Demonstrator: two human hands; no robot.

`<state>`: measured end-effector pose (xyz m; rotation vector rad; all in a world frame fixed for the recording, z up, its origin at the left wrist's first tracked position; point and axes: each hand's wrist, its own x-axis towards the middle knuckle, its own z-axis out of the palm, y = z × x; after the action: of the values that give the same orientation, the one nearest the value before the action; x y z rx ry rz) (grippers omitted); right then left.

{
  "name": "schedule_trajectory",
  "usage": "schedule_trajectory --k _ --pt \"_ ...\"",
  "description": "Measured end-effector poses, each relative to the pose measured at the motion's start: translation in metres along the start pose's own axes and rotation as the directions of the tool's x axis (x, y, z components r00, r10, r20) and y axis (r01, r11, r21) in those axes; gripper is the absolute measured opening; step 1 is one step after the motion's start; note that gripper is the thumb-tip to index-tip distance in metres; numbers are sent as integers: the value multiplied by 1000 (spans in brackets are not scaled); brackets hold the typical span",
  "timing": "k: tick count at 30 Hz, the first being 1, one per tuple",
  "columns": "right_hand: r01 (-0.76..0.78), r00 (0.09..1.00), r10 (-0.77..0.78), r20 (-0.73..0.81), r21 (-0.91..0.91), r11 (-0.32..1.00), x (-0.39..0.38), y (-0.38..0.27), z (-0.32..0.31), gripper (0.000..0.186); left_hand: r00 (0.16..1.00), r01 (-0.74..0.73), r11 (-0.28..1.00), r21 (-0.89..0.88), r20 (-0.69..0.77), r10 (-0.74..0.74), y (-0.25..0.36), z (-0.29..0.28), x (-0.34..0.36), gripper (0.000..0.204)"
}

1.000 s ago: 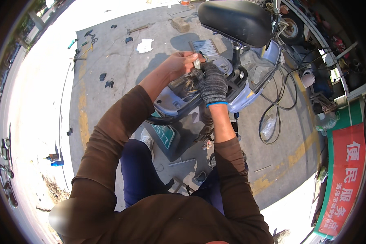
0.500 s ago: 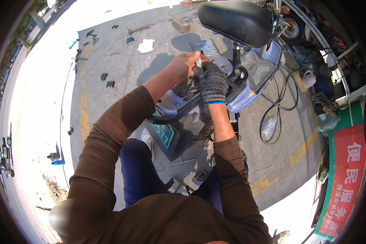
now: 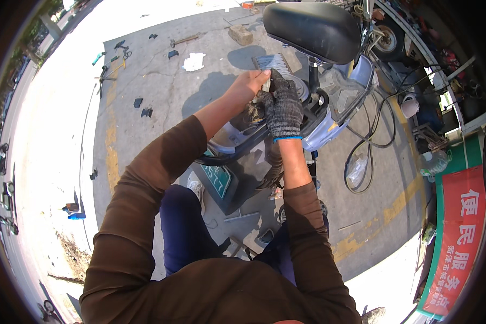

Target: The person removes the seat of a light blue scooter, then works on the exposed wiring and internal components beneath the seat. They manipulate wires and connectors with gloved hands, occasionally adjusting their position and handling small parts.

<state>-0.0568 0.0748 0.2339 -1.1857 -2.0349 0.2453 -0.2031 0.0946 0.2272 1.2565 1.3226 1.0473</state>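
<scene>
My bare left hand (image 3: 249, 85) pinches a small pale piece (image 3: 266, 85) between thumb and fingers; its kind is too small to make out. Close against it, my right hand (image 3: 285, 110) wears a dark grey knitted glove with a blue cuff. The gloved fingers are bent around the lower part of that same piece, and their tips are partly hidden. Both hands are above the rear of an electric scooter (image 3: 321, 129) with pale blue-grey panels. Under my left wrist, dark frayed material, perhaps wires (image 3: 252, 116), shows inside the rear opening.
A black saddle (image 3: 312, 31) rises beyond my hands. A green plate (image 3: 216, 178) hangs on the rear mudguard before my knees. A black hose (image 3: 373, 141) loops over the ground at right, near a red banner (image 3: 456, 237). Leftward lie a hammer (image 3: 184, 40), white paper (image 3: 194, 61) and a brick (image 3: 240, 34).
My left fingertips have shifted slightly, and the gloved fingers have straightened a little beside the pale piece. The scooter and surroundings stand as before.
</scene>
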Motion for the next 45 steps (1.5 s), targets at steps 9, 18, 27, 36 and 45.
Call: schedule_trajectory --k 9,18,27,36,45 --pt "49 999 -49 6 66 997 3 11 9 53 989 -61 984 -166 120 81 -17 -4 16 36" --pt "76 996 -79 36 90 993 4 12 2 56 993 2 936 -352 110 40 -11 10 15 54" --pt "51 984 -56 171 31 998 9 15 -4 46 995 82 864 -497 -6 -97 -1 30 16 52" --pt "241 964 -234 128 -37 970 15 32 6 51 978 150 784 -603 -24 -206 31 33 -6 39" --pt "312 944 -303 129 -50 949 17 25 0 36 984 32 754 -656 -114 -140 36 37 -16 32"
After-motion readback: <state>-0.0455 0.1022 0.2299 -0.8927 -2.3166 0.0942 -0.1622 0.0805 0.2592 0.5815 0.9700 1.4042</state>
